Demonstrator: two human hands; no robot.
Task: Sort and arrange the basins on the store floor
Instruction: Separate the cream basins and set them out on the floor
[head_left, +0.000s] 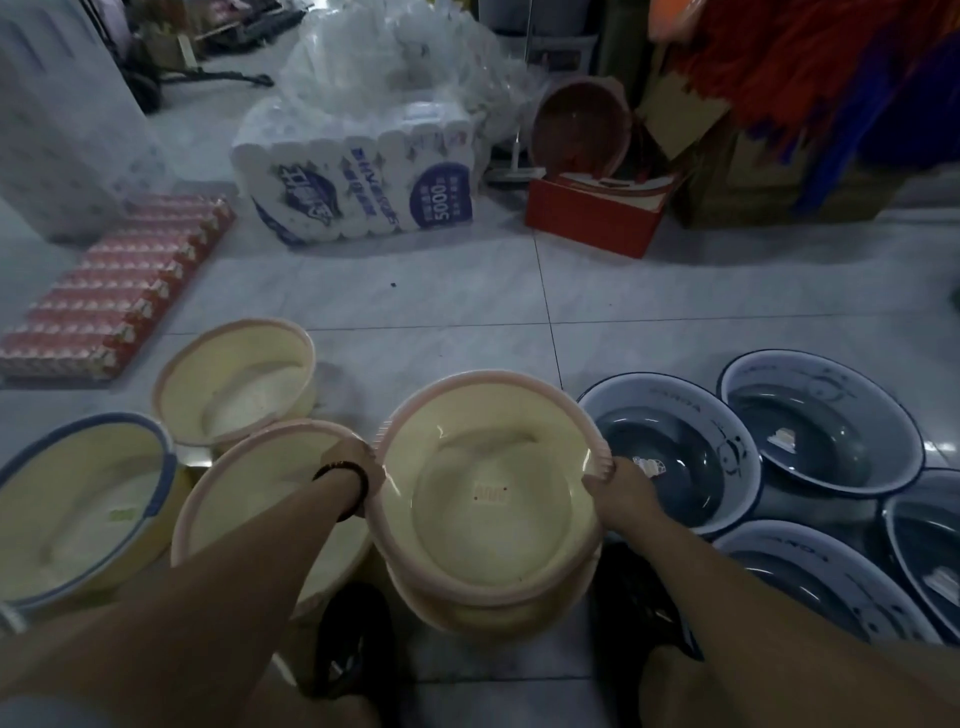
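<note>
Both hands, left (349, 462) and right (615, 486), pinch opposite rims of a round, glossy cream plastic basin (488, 483) with a ribbed pink rim, held over nested basins at 6 o'clock on the floor (467, 306).

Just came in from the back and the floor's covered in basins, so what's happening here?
A person is sorting basins. Both hands, left hand and right hand, grip opposite rims of a stack of cream basins with pink rims. More cream basins sit to the left, and grey panda-print basins to the right.
</note>
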